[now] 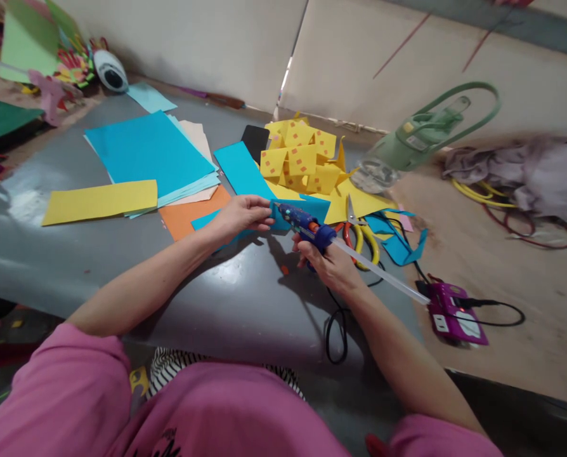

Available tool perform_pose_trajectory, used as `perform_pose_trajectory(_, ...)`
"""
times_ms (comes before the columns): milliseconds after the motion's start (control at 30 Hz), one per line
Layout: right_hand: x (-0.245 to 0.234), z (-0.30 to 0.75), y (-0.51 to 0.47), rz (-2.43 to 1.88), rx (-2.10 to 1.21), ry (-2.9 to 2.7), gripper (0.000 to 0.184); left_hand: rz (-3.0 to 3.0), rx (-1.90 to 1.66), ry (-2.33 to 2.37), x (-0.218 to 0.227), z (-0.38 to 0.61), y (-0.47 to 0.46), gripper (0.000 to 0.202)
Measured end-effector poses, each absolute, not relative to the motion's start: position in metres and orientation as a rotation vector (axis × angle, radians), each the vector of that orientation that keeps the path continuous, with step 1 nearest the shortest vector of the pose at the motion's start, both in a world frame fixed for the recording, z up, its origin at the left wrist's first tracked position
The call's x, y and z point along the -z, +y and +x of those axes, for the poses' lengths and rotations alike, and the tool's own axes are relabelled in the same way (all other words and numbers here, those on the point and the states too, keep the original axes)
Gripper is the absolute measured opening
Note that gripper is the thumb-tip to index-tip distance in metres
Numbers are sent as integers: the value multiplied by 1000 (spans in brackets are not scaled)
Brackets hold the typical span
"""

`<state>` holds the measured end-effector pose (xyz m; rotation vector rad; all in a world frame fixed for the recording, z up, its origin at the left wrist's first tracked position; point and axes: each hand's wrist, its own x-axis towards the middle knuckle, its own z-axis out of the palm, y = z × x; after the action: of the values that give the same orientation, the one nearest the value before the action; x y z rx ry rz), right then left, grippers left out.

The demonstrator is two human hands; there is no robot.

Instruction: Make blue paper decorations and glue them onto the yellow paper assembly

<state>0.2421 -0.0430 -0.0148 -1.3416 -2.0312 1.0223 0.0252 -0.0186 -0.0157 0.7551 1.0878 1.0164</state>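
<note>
My right hand [328,263] is wrapped round a blue hot glue gun [305,222], from whose back end a long clear glue stick sticks out. The nozzle meets a folded strip of blue craft foam or paper [312,206]. My left hand [248,216] pinches that strip just left of the nozzle; the fingertips partly cover it. Behind it lies another blue strip [243,168]. Close by on the right are scissors [369,247] with red and yellow handles. Yellow spotted cut pieces [302,155] are heaped beyond the hands.
Blue sheets [150,155], a yellow strip [100,202] and an orange sheet [188,216] lie to the left. At right stand a green bottle [411,139] and a purple power strip [457,314]. A black cord [343,330] hangs near the table's front edge. Farther left is a pink glue gun [50,95].
</note>
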Motion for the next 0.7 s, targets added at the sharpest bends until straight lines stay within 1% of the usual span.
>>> perform_pose_trajectory(400,18,243,-43,-1414,-984,-2059,68,752,-1034,1083,15,26,-19,11)
perform_pose_trajectory(700,15,242,-45,-1454,-963,-2063,67,761,-1026,1094,14,26,-20,11)
